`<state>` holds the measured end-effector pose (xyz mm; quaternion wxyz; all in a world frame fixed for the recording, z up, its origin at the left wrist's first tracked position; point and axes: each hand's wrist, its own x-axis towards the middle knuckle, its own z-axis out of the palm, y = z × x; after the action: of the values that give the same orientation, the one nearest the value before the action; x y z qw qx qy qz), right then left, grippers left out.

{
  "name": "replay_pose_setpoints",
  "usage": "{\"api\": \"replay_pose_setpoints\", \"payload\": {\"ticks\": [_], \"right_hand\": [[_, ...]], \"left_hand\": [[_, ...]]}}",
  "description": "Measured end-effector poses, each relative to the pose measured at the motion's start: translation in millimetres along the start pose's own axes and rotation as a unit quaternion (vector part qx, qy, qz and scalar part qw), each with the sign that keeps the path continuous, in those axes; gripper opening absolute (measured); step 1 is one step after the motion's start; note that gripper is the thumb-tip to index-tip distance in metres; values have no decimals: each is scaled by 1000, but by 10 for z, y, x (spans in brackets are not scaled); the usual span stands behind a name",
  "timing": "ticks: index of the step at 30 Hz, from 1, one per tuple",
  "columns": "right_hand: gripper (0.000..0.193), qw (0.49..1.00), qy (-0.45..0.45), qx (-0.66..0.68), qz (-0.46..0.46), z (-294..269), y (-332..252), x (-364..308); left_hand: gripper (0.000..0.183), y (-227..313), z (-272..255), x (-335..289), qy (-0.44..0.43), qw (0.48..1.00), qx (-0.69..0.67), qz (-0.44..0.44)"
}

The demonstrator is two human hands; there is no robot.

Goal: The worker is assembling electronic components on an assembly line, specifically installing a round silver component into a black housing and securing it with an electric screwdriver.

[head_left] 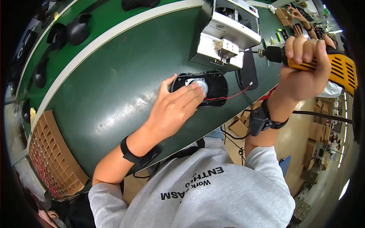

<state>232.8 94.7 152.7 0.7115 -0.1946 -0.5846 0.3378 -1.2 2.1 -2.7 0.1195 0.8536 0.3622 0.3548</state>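
A round silver speaker (203,86) sits in an oblong black plastic housing (219,84) on the green bench. My left hand (176,104) grips the housing, with fingers pressed over the speaker and one finger at the housing's left edge. Red wires (228,98) run right from the speaker to a small white connector. Raised at the right, my right hand (308,66) is wrapped around a yellow and black power drill (340,70). The drill's tip points left, close to the front of a silver and black screw feeder (228,34); whether they touch is unclear.
A flat black panel (249,72) lies right of the feeder. Several black plastic shells (78,29) stand beyond the white bench rail (95,36). A divided cardboard box (57,155) is at the left. Another person's hands (298,17) work far right near a small carton (284,17).
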Motion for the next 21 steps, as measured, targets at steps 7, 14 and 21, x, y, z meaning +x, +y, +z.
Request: {"api": "replay_pose_setpoints", "payload": {"ticks": [7,14,21], "right_hand": [[23,998,-22,-36,36,139,271,-245],[22,998,-33,-10,44,124,366,-294],[33,991,-68,-29,108,190,185,-352]], "left_hand": [[50,-12,14,-4,10,1000,-2,-7],[49,12,20,-4,22,1000,-9,-8],[51,-3,4,6,2,1000,-20,-24]]}}
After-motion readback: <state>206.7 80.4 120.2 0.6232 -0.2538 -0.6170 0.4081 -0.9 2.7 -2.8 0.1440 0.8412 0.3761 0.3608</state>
